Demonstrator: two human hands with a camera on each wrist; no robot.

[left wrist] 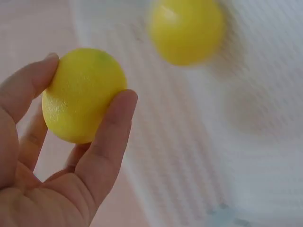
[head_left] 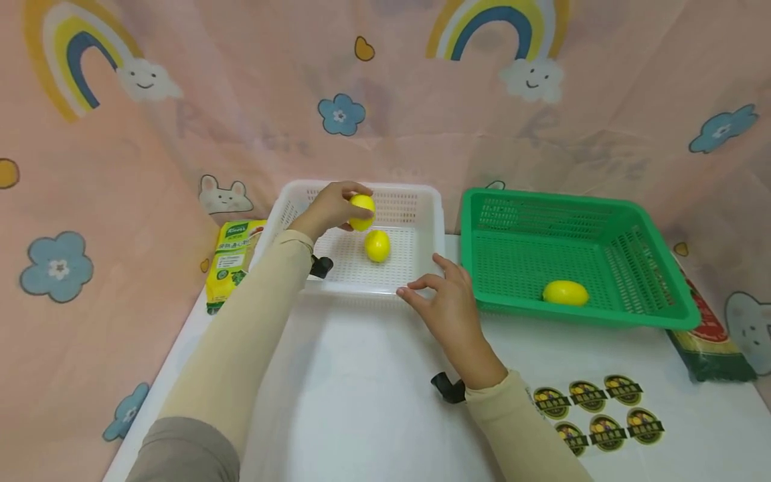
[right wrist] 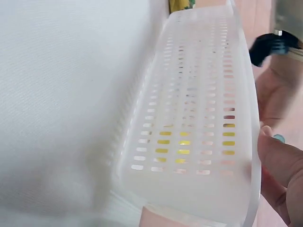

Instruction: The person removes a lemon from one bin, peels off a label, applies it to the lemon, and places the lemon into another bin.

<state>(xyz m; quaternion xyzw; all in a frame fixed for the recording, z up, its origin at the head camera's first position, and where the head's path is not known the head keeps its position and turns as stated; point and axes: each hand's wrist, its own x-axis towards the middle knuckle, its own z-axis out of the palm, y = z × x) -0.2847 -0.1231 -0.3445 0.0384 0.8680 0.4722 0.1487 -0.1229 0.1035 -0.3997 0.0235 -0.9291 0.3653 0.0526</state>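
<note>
My left hand [head_left: 334,207] holds a yellow lemon [left wrist: 83,94] between thumb and fingertips, above the white basket [head_left: 415,234]. Below it, another lemon [head_left: 377,246] lies on the slatted basket floor; the left wrist view shows this second lemon [left wrist: 187,30] blurred. At the front right of the white basket is my right hand [head_left: 448,304], thumb and index finger close together beside the rim. From the right wrist view I cannot tell whether the thumb [right wrist: 279,156] touches the rim. A third lemon [head_left: 565,292] lies in the green basket [head_left: 572,311], near its front wall.
A yellow-green packet [head_left: 231,258] leans by the white basket's left side. Another packet [head_left: 713,345] lies partly under the green basket's right end. Several round dark stickers [head_left: 589,396] lie on the white table [head_left: 355,388]. A pink printed curtain [head_left: 397,114] closes off the back.
</note>
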